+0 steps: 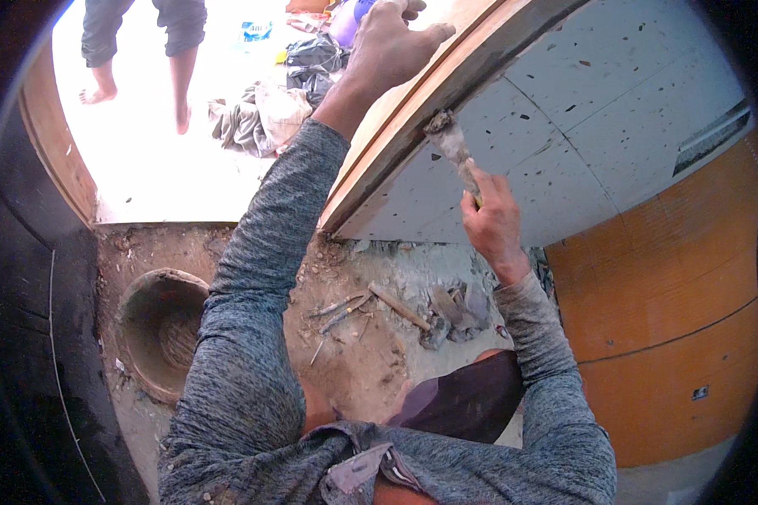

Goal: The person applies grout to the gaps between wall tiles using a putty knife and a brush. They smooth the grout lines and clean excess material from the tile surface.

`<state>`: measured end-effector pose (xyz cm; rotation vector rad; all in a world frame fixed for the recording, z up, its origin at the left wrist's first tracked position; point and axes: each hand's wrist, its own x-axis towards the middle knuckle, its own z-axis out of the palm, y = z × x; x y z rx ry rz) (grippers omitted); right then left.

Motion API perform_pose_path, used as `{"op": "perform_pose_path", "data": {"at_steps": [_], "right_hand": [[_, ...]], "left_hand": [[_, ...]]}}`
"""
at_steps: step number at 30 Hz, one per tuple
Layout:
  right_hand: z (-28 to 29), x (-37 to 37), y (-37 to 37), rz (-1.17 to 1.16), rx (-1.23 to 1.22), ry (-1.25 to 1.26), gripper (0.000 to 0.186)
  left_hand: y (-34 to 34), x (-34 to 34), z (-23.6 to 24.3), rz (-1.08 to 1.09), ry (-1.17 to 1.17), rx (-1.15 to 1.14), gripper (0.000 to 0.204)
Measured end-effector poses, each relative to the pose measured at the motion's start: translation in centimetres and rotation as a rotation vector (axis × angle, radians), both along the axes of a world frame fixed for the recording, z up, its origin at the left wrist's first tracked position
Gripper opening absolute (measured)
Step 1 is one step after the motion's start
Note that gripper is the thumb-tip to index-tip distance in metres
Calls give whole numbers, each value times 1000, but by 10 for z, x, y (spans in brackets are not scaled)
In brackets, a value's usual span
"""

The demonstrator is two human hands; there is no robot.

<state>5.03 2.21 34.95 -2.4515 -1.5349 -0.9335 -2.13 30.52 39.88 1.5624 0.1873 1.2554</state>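
The largest thing is the speckled white wall (581,109); a hard push of metal could scratch its face. Along its edge runs the wooden frame (400,139), and if the blade slips sideways there, it may cut or smear the wood. Lower on the left, the round basin (143,318) stands on the dirty floor, near the left arm; a careless step back could tip it. The wooden-handled hammer (398,305) lies on the floor before the body, where a foot may roll on it. The left hand (393,52) is up beside the frame; I cannot tell if its grip is closed on something. The right hand (493,217) has its grip closed around the handle of the scraper (456,153), whose blade is at the joint between wall and frame. The smallest, the grey lump (439,123) on the blade's tip, could drop if the wrist turns too quickly.
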Motion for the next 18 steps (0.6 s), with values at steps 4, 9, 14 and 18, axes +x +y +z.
{"op": "perform_pose_path", "data": {"at_steps": [4, 9, 14, 18], "right_hand": [[3, -5, 2, -42, -39, 35, 56], [9, -26, -14, -7, 15, 92, 54], [6, -29, -12, -60, 140, 225, 53], [8, -28, -6, -31, 102, 299, 53]], "left_hand": [[5, -7, -2, -47, -11, -32, 59], [4, -26, 6, -103, -1, -47, 58], [14, -16, 2, -93, -13, -114, 59], [5, -43, 11, -129, 47, -110, 60]]}}
